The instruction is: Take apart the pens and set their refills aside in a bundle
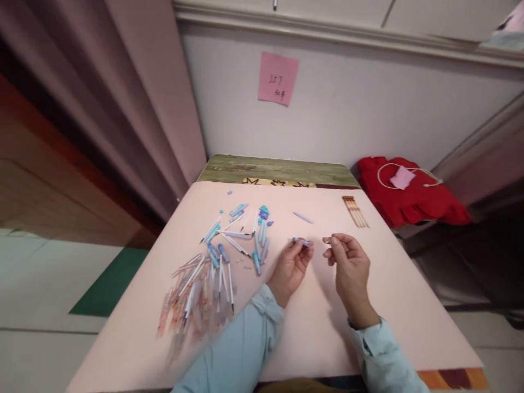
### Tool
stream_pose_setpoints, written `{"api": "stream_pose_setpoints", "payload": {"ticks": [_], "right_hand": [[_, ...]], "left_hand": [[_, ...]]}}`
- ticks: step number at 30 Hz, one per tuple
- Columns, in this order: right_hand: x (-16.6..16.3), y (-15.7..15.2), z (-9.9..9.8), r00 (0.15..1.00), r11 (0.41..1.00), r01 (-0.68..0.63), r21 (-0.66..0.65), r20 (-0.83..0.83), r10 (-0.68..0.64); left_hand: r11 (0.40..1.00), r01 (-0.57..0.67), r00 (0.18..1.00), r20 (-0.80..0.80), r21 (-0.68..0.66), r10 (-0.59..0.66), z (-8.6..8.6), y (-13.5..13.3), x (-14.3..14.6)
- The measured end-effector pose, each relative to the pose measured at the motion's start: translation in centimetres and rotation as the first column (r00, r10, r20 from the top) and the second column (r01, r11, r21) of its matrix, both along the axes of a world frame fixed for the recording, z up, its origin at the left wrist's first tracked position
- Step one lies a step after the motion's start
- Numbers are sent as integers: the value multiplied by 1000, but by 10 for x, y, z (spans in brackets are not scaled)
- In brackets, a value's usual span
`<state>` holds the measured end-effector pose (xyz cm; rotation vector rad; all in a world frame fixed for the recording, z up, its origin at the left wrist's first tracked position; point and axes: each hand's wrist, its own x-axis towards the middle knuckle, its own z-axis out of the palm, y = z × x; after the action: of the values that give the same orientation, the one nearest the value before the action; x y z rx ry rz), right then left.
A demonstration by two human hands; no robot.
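Observation:
My left hand (291, 266) is curled over the pale pink table (393, 305) and pinches a small blue pen part (302, 241) between its fingertips. My right hand (347, 263) hovers just to the right, fingers bent and thumb pressed to forefinger on something too small to make out. The two hands are a short gap apart. A scattered heap of blue and white pen barrels, refills and caps (229, 245) lies to the left of my left hand. One pale blue pen barrel (303, 217) lies alone beyond the hands.
A bundle of thin brown-tipped refills (355, 211) lies at the table's far right. Clear pen wrappers (184, 300) are piled at the near left. A red cloth with a white cord (409, 194) sits right of the table. A pink note (277, 77) hangs on the wall.

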<state>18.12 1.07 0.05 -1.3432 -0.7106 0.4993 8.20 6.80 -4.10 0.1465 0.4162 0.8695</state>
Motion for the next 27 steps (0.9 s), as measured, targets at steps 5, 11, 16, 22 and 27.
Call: {"api": "stream_pose_setpoints", "payload": {"ticks": [5, 11, 16, 22, 27], "right_hand": [[1, -5, -16, 997, 998, 55, 34, 43, -56], [-5, -9, -22, 998, 998, -55, 39, -15, 55], [-8, -12, -25, 997, 999, -52, -2, 52, 52], [-6, -13, -24, 963, 1000, -8, -15, 268, 12], [-8, -12, -20, 913, 1000, 8, 29, 408, -19]], "left_hand": [[997, 46, 997, -66, 59, -42, 5, 0, -5], [987, 58, 995, -88, 149, -46, 6, 2, -8], [997, 41, 998, -56, 58, -38, 1, 3, -7], [998, 54, 998, -33, 43, -53, 0, 2, -5], [997, 63, 998, -19, 48, -62, 2, 2, -6]]}}
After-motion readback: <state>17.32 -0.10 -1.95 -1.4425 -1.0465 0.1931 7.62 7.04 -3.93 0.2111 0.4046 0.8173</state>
